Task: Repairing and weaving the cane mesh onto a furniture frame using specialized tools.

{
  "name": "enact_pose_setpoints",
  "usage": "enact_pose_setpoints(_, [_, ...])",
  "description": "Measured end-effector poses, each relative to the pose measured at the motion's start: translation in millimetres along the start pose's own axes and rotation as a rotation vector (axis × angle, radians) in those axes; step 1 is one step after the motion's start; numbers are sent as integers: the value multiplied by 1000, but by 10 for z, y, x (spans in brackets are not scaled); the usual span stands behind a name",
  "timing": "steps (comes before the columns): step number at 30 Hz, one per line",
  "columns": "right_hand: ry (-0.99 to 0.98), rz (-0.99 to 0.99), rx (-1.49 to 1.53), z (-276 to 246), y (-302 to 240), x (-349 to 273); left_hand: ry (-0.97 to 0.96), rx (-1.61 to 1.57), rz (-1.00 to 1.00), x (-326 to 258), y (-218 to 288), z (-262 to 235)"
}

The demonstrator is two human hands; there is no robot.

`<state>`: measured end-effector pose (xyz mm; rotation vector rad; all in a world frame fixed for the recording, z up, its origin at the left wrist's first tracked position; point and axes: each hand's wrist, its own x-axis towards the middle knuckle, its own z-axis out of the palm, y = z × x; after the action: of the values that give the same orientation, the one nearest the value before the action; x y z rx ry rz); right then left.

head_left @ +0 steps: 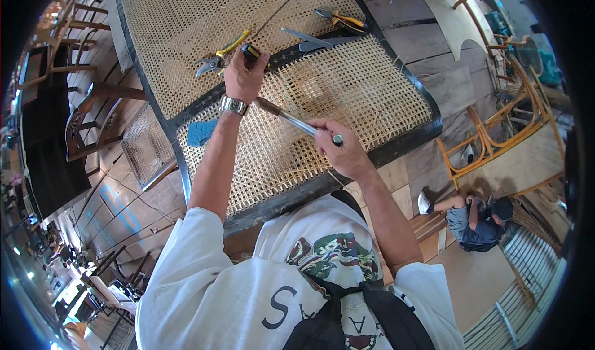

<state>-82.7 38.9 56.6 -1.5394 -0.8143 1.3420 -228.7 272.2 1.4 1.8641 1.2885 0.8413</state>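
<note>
A chair with woven cane panels [347,108] in a black frame [285,202] stands in front of me. Over the bar between its two panels, my left hand [245,77] is closed on a black-and-yellow handle [251,52]. A long thin shaft extends beyond that handle across the far panel; their junction is unclear. My right hand [341,147] grips a silver-shafted tool [299,124] above the near panel. Its brown end points toward my left wrist; its exact kind is unclear. Near my left hand lie yellow-handled cutters [208,65]. A blue pad [201,133] rests beside my left forearm.
Yellow-and-black pliers [342,21] and a flat blade-like tool [325,43] lie along the bar. Wooden chair frames [102,118] stand left. At right, a person [477,221] sits near a bamboo-coloured frame [493,140]. A cane panel [147,144] leans at left.
</note>
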Motion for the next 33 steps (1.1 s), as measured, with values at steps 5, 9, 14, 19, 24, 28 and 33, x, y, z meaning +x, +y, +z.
enact_pose_setpoints(5, [-18,10,-13,-30,-23,79,-17,-43,36,9,76,-14])
enact_pose_setpoints(9, [-34,22,-25,-34,-5,106,-29,2,5,8,26,13])
enact_pose_setpoints(14, [6,44,-70,-80,47,121,-37,-98,27,2,108,13])
enact_pose_setpoints(19, [-3,56,-31,-87,0,148,-76,-101,25,-50,-50,133])
enact_pose_setpoints(24, [104,59,-93,-20,-101,106,9,-83,16,-17,-52,67])
enact_pose_setpoints(28, [36,61,-69,45,-72,137,31,-75,3,16,-157,109])
enact_pose_setpoints(33, [149,75,-53,29,-36,188,25,-104,1,-46,-48,113])
